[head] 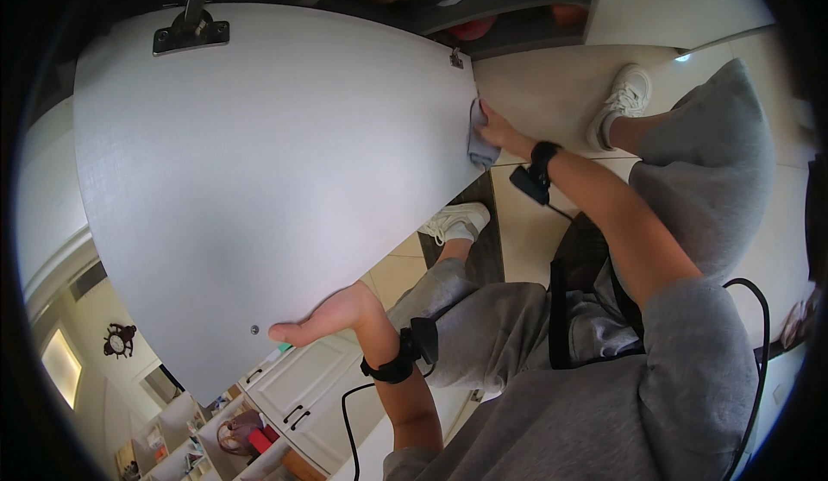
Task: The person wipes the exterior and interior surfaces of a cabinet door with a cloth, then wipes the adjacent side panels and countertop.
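A large white cabinet door (291, 144) stands open before me, its inner face towards the camera. Metal hinges (191, 31) sit along its far edge. My left hand (330, 316) grips the door's near edge, thumb on the inner face beside a small screw (254, 329); its other fingers are hidden behind the panel. My right hand (501, 130) holds a folded grey cloth (481, 138) against the door's edge at the right, near the lower hinge. Both wrists wear black straps with small devices.
Dark cabinet shelves (511, 15) with items lie beyond the door. Another white panel (673, 2) is at the top right. My shoes (629, 93) stand on the tiled floor. White drawers and cubbies (304, 397) with a handbag (239, 430) are at the lower left. Black cables hang by my arms.
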Motion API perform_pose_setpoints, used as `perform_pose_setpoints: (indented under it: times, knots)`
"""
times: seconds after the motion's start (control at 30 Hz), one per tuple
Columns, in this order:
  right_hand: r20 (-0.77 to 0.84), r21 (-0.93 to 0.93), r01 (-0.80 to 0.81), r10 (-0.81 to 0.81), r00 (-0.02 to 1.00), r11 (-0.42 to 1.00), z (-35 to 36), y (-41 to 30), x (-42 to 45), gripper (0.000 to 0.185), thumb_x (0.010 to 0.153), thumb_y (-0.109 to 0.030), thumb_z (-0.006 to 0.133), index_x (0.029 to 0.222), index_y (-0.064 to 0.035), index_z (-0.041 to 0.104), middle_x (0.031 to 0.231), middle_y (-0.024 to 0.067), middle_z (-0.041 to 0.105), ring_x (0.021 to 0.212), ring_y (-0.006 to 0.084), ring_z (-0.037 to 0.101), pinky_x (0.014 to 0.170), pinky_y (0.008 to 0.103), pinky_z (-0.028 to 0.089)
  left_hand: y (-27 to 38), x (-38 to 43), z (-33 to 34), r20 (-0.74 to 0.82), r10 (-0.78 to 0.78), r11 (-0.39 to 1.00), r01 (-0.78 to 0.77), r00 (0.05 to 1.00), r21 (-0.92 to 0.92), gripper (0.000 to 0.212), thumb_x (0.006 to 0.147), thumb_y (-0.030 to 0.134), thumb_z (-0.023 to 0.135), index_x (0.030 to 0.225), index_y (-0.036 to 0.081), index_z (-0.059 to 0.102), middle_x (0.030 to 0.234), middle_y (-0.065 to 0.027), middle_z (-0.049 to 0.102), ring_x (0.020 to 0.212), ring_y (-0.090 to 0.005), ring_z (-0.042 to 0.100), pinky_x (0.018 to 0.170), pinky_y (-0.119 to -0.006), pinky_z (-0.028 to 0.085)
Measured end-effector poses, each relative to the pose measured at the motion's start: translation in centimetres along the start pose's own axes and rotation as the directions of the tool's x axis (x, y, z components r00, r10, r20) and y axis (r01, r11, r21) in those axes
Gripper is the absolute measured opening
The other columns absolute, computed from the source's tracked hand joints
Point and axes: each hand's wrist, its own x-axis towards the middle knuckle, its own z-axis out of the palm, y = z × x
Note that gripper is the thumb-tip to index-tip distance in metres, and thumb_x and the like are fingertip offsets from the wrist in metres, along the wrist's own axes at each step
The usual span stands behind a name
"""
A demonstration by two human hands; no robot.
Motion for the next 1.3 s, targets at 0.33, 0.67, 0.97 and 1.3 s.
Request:
perform_pose_setpoints:
  times: [0.33,0.67,0.97,1.3]
  knots:
    - [-0.08,-0.287,0.221,-0.253,0.964,0.932,-4.0,-6.4,3.3,0.067,0.076,-0.017,0.051,0.133,-0.0022,0.02,0.108,0.0298,0.05,0.096,0.0387,0.053,0.082,0.0378,0.042,0.3,-0.9,0.6,-0.042,0.026,0.996,-0.023,0.999,0.092,0.065,0.083,0.048,0.035,0.122,-0.005,0.035,0.127,-0.015,0.036,0.114,-0.0277,0.037,0.096,-0.035,0.03]
    - [0.102,-0.286,0.918,-0.944,0.314,0.275,-4.4,-26.6,-14.5,0.065,0.079,-0.004,0.047,0.136,-0.0107,0.016,0.134,0.0192,0.029,0.114,0.0343,0.041,0.096,0.0332,0.033,-0.1,-0.8,0.3,0.004,0.066,0.979,-0.066,0.998,0.194,0.057,0.089,0.039,0.029,0.108,-0.013,0.042,0.112,-0.0193,0.046,0.1,-0.0264,0.046,0.09,-0.035,0.037]
    - [0.179,-0.357,0.922,-0.98,-0.092,-0.152,0.9,-28.2,-26.0,0.066,0.072,-0.011,0.057,0.132,-0.0122,0.028,0.133,0.0162,0.033,0.109,0.0387,0.043,0.079,0.0401,0.047,-0.2,-0.8,-1.1,0.138,-0.233,0.951,0.255,0.963,-0.174,0.057,0.09,0.043,0.024,0.108,-0.007,0.046,0.109,-0.0169,0.049,0.099,-0.0263,0.048,0.086,-0.037,0.038]
    - [0.348,-0.223,0.968,-0.919,0.187,0.113,-6.6,-24.5,-29.6,0.064,0.074,0.005,0.049,0.133,-0.0077,0.027,0.132,0.018,0.034,0.118,0.0323,0.038,0.096,0.0357,0.034,2.9,-4.1,0.7,0.336,-0.137,0.958,0.21,0.932,-0.193,0.065,0.09,0.048,0.018,0.117,-0.006,0.04,0.117,-0.0179,0.045,0.108,-0.0257,0.046,0.09,-0.036,0.037]
